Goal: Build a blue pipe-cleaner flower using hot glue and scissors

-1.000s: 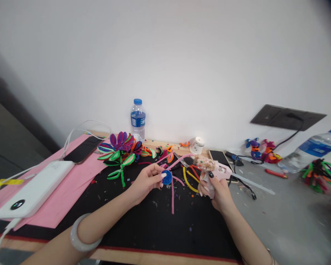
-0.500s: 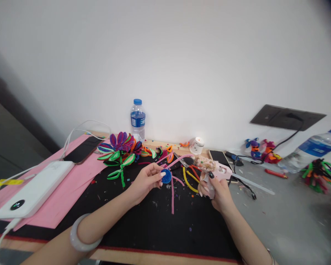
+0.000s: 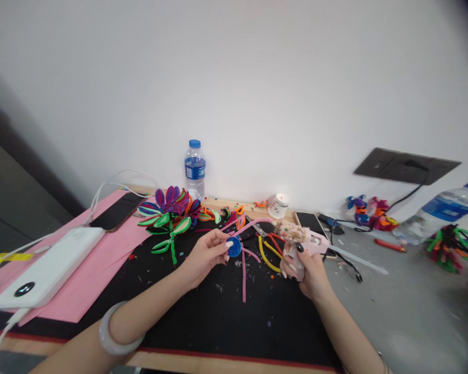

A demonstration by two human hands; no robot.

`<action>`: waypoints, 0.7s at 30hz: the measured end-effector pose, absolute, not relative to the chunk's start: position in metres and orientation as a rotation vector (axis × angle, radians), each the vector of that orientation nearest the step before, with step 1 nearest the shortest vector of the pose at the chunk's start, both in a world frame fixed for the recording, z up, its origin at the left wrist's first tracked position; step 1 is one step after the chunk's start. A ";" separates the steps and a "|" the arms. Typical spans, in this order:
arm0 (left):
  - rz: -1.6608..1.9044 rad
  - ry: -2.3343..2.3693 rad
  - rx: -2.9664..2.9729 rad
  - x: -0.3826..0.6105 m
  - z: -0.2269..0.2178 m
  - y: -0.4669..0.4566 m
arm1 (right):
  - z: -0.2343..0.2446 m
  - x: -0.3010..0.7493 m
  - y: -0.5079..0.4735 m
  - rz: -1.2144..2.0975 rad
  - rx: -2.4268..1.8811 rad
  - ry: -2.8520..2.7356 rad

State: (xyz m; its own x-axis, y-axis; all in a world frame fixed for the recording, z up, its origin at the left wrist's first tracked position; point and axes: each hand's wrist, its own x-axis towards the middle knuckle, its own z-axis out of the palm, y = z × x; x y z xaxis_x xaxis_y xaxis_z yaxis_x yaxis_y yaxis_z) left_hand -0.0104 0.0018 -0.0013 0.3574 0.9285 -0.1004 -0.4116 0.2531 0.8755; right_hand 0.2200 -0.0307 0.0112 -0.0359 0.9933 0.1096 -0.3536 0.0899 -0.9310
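Observation:
Between thumb and fingers, my left hand pinches a blue bottle cap, its round face turned up toward me. My right hand is wrapped round the grip of a pale pink hot glue gun. The gun's nozzle end is crusted with glue and coloured bits, and points left toward the cap, apart from it. A clear glue stick sticks out of its back. Pink pipe cleaners lie beside and behind the cap. Pliers with yellow and red handles lie just left of the gun.
Pipe-cleaner flowers and a water bottle stand at the back. A paper cup and a phone are behind the gun. At left, a white power bank lies on pink sheets. Another bottle leans at right.
The blue cap and my left fingers have shifted very slightly left and up. The glue gun stays almost where it was. A blurred shape now shows at the far right edge.

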 end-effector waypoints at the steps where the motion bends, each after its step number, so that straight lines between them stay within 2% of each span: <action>1: 1.029 0.720 0.874 -0.011 -0.001 0.002 | 0.012 0.220 -0.031 1.322 -0.843 -1.024; 15: 1.070 0.730 0.833 -0.011 -0.002 0.004 | 0.019 0.224 -0.032 1.258 -0.821 -1.018; 21: 1.079 0.736 0.822 -0.011 -0.002 0.004 | 0.044 0.241 -0.032 1.007 -0.784 -0.910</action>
State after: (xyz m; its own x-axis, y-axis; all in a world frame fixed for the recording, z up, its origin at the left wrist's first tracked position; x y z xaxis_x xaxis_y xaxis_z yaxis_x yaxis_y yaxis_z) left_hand -0.0109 0.0044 -0.0024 0.3034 0.9460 -0.1142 -0.4518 0.2483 0.8569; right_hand 0.2413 -0.0315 0.0445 0.2526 0.9319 0.2603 -0.3532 0.3393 -0.8719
